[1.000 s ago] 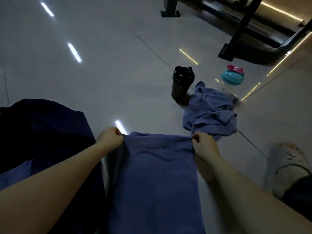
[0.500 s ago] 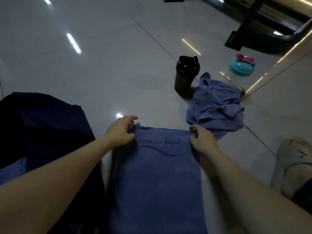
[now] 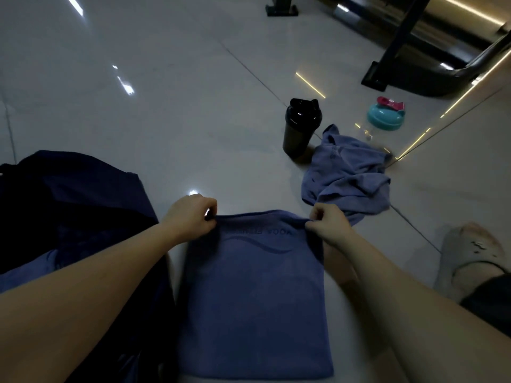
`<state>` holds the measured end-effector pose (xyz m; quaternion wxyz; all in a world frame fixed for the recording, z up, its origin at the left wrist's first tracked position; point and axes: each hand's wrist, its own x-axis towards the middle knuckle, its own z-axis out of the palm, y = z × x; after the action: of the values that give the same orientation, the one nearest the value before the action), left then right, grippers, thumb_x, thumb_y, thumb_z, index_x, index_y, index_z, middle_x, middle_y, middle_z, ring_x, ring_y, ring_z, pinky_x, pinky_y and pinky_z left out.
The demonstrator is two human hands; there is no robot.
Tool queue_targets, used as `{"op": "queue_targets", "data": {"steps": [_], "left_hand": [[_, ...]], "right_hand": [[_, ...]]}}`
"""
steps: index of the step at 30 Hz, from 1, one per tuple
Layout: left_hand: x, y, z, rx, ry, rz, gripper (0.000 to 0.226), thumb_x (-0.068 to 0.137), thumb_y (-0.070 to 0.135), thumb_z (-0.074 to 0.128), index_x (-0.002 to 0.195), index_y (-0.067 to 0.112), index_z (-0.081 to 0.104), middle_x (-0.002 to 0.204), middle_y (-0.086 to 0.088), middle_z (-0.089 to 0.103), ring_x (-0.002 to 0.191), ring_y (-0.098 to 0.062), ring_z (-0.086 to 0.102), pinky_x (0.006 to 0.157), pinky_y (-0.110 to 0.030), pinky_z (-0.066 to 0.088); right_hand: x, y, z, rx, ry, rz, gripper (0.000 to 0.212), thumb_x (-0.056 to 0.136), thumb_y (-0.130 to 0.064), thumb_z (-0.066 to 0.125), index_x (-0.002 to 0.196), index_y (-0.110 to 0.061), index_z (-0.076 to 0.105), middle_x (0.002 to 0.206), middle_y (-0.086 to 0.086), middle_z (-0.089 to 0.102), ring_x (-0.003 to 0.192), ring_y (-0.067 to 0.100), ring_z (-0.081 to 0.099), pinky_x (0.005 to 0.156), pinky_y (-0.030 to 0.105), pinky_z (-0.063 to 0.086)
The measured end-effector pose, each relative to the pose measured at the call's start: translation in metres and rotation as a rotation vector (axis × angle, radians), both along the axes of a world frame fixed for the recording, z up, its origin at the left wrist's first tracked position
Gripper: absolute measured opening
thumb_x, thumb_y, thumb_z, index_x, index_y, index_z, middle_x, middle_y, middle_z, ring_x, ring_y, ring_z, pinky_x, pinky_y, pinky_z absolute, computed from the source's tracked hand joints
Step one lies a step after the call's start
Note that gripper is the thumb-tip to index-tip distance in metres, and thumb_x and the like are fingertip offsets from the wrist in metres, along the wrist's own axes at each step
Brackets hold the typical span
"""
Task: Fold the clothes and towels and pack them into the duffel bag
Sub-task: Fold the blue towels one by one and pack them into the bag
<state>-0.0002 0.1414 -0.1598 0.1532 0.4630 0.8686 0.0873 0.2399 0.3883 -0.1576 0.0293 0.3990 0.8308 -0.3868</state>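
Folded blue towel (image 3: pixel 257 294): lies flat on the pale tiled floor (image 3: pixel 166 106), directly in front of the person, between the two forearms. Its long sides run near to far. Printed lettering, upside down to the camera and only partly legible, sits along the far edge, with a curved line just nearer than it.

Left hand (image 3: pixel 190 217): at the towel's far left corner. Fingers curled inward and pressed together, pinching the corner against the thumb.

Right hand (image 3: pixel 327 223): at the towel's far right corner. Thumb and curled fingers pinch the edge of the cloth. The far edge between the two hands appears slightly raised; whether it is clear of the floor cannot be told.

Duffel bag (image 3: pixel 77 205): a dark navy mass on the floor to the left of the towel, partly under the left forearm. Lighter blue cloth (image 3: pixel 27 269) shows at its near left side.

Second blue towel (image 3: pixel 348 175): crumpled in a heap, far right of the folded one, just beyond the right hand.

Other items: a black shaker bottle (image 3: pixel 300 125) stands upright just left of the crumpled towel. A teal-lidded bottle (image 3: pixel 385 116) with a pink flip cap lies farther right. A pale slipper (image 3: pixel 467 250) is on the floor at the near right. Dark equipment frame (image 3: pixel 401 45) occupies the far right
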Motion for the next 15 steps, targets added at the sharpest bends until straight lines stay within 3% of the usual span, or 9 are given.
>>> {"op": "queue_targets", "data": {"steps": [4, 7, 11, 15], "left_hand": [[-0.004, -0.012, 0.033, 0.019, -0.066, 0.036, 0.008, 0.08, 0.028, 0.067, 0.079, 0.028, 0.059, 0.086, 0.007, 0.066, 0.083, -0.02, 0.063, 0.073, -0.037, 0.053], [0.0, -0.021, 0.062, 0.069, -0.12, 0.084, 0.015, 0.081, 0.025, 0.071, 0.079, 0.029, 0.057, 0.084, 0.009, 0.066, 0.08, -0.016, 0.062, 0.074, -0.038, 0.055], [0.014, -0.028, 0.103, 0.124, -0.122, 0.07, 0.016, 0.079, 0.026, 0.072, 0.075, 0.027, 0.056, 0.079, 0.009, 0.065, 0.077, -0.015, 0.062, 0.072, -0.037, 0.055], [0.028, -0.034, 0.151, 0.233, -0.139, 0.071, 0.019, 0.077, 0.023, 0.069, 0.069, 0.022, 0.052, 0.067, 0.004, 0.059, 0.064, -0.017, 0.056, 0.061, -0.034, 0.046]], "right_hand": [[0.005, 0.003, 0.032, -0.245, 0.163, -0.123, 0.008, 0.084, 0.003, 0.072, 0.086, 0.001, 0.064, 0.071, 0.007, 0.058, 0.062, 0.017, 0.053, 0.051, 0.022, 0.041], [0.015, 0.008, 0.055, -0.363, 0.188, -0.146, 0.013, 0.086, 0.006, 0.071, 0.099, 0.006, 0.072, 0.083, 0.017, 0.066, 0.076, 0.027, 0.06, 0.063, 0.031, 0.05], [0.032, 0.007, 0.095, -0.469, 0.249, -0.185, 0.013, 0.084, 0.006, 0.072, 0.098, 0.006, 0.069, 0.083, 0.016, 0.064, 0.078, 0.025, 0.061, 0.06, 0.026, 0.052], [0.05, 0.006, 0.146, -0.559, 0.43, -0.196, 0.015, 0.083, 0.008, 0.069, 0.083, -0.007, 0.067, 0.081, 0.012, 0.067, 0.08, 0.024, 0.066, 0.072, 0.031, 0.054]]}}
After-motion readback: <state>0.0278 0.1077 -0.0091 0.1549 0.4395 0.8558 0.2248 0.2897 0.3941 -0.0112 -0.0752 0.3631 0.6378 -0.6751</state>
